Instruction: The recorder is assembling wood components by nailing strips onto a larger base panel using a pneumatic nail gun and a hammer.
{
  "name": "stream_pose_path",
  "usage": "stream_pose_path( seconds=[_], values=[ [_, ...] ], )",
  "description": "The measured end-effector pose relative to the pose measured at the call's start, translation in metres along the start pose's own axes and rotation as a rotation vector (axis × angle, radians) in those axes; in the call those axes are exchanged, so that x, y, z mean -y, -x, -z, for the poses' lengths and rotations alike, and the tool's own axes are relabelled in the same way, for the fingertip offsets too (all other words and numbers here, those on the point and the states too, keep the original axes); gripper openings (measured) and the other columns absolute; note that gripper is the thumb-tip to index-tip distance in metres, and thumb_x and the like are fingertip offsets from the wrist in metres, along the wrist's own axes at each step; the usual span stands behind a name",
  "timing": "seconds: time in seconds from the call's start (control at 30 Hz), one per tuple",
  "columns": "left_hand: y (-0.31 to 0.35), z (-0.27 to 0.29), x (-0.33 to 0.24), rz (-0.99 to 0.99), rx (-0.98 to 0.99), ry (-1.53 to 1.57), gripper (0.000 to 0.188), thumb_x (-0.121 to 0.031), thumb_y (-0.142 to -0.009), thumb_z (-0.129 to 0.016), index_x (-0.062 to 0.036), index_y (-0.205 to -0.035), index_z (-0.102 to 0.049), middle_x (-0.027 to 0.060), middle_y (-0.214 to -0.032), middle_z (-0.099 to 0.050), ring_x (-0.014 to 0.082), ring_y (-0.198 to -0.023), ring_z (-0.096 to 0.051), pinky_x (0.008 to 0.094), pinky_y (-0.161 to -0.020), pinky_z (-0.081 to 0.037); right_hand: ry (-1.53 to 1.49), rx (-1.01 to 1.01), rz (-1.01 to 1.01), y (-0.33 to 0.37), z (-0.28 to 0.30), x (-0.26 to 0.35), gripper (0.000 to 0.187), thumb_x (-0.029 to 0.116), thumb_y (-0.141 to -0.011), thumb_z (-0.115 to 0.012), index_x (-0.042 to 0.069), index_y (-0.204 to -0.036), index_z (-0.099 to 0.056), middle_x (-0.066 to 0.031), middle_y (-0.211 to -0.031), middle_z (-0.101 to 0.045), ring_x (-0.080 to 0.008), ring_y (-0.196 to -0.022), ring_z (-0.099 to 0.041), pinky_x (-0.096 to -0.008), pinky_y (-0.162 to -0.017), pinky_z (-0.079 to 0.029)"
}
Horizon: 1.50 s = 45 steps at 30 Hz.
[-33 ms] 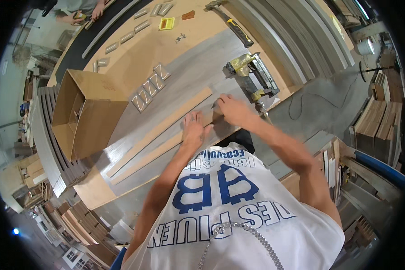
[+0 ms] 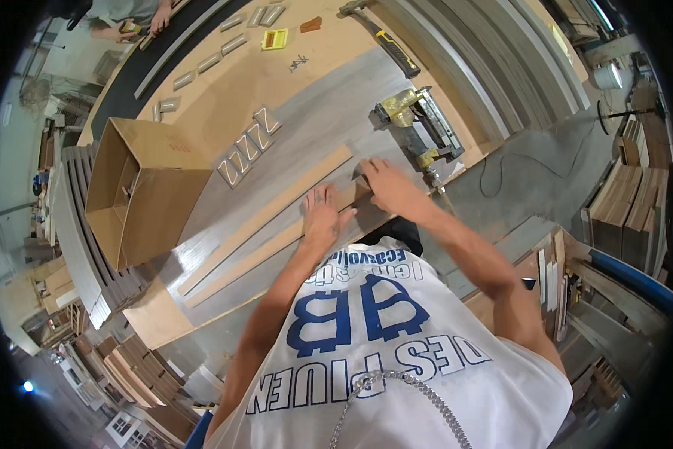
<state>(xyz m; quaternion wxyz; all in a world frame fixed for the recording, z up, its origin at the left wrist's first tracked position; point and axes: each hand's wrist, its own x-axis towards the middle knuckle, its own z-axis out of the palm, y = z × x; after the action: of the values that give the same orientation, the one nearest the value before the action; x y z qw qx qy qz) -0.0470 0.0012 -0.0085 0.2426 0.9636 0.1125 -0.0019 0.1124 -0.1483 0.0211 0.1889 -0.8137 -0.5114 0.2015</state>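
Observation:
Two long, narrow wooden strips lie on a grey board [image 2: 306, 112] in front of me. My left hand [image 2: 323, 215] rests on the nearer strip [image 2: 250, 262], fingers spread along it. My right hand [image 2: 389, 187] grips the right end of that same strip, fingers bent over it; its thumb is mostly hidden. The farther strip [image 2: 276, 194] lies just beyond my left hand, untouched. To the right of my right hand, a yellow and black nail gun [image 2: 418, 123] lies on its side.
An open cardboard box [image 2: 164, 194] stands at left beside several Z-marked clear packets [image 2: 250, 146]. A hammer [image 2: 389, 45], loose screws [image 2: 298, 62] and a yellow box [image 2: 274, 39] lie farther back. Long grey panels [image 2: 493, 67] are stacked at right. Another person's hand [image 2: 161, 19] shows at upper left.
My right hand has shifted very slightly at the strip's end and looks less blurred. My left hand and the strips hold their places.

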Motion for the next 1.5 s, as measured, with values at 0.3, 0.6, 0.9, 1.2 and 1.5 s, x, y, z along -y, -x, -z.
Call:
stream_pose_path(
  seconds=[0.3, 0.6, 0.9, 1.2, 1.5],
  values=[
    [-0.027, -0.017, -0.030, 0.048, 0.028, 0.221, 0.082, -0.015, -0.084, -0.071, 0.0011, -0.152, -0.027, 0.0186, -0.135, -0.054, 0.0379, -0.124, -0.047, 0.0454, -0.106, -0.039, -1.068, -0.258, -0.559, 0.035, -0.034, 0.021, 0.074, -0.002, -0.088, -0.061, -0.004, -0.152, -0.025, -0.0232, -0.140, -0.056, -0.0292, -0.127, -0.058, -0.0358, -0.108, -0.045],
    [-0.029, -0.022, -0.025, 0.013, -0.006, 0.234, 0.081, -0.013, -0.084, -0.070, -0.0018, -0.152, -0.028, 0.0159, -0.132, -0.058, 0.0369, -0.123, -0.049, 0.0436, -0.105, -0.042, -1.043, -0.294, -0.550, 0.033, -0.039, 0.019, 0.066, 0.004, -0.088, -0.059, -0.007, -0.148, -0.034, -0.0227, -0.134, -0.061, -0.0334, -0.122, -0.061, -0.0365, -0.102, -0.048],
    [-0.028, -0.020, -0.024, 0.003, -0.034, 0.274, 0.077, -0.010, -0.082, -0.070, -0.0015, -0.149, -0.034, 0.0210, -0.133, -0.055, 0.0392, -0.121, -0.050, 0.0443, -0.103, -0.044, -0.957, -0.241, -0.587, 0.031, -0.022, 0.023, 0.060, 0.007, -0.088, -0.060, -0.008, -0.143, -0.039, -0.0231, -0.131, -0.063, -0.0352, -0.121, -0.062, -0.0377, -0.102, -0.048],
    [-0.029, -0.018, -0.025, 0.013, -0.017, 0.279, 0.074, -0.009, -0.081, -0.069, -0.0004, -0.147, -0.035, 0.0209, -0.134, -0.054, 0.0393, -0.122, -0.049, 0.0436, -0.104, -0.043, -0.930, -0.233, -0.563, 0.031, -0.022, 0.020, 0.059, 0.009, -0.088, -0.062, -0.008, -0.140, -0.041, -0.0247, -0.129, -0.063, -0.0346, -0.118, -0.064, -0.0376, -0.098, -0.051],
    [-0.029, -0.018, -0.025, 0.006, -0.038, 0.304, 0.072, -0.009, -0.082, -0.068, -0.0013, -0.146, -0.036, 0.0205, -0.132, -0.055, 0.0382, -0.123, -0.049, 0.0428, -0.103, -0.044, -0.843, -0.219, -0.549, 0.030, -0.022, 0.020, 0.053, 0.009, -0.089, -0.060, -0.008, -0.137, -0.044, -0.0261, -0.128, -0.063, -0.0352, -0.120, -0.063, -0.0379, -0.098, -0.050]
  ],
)
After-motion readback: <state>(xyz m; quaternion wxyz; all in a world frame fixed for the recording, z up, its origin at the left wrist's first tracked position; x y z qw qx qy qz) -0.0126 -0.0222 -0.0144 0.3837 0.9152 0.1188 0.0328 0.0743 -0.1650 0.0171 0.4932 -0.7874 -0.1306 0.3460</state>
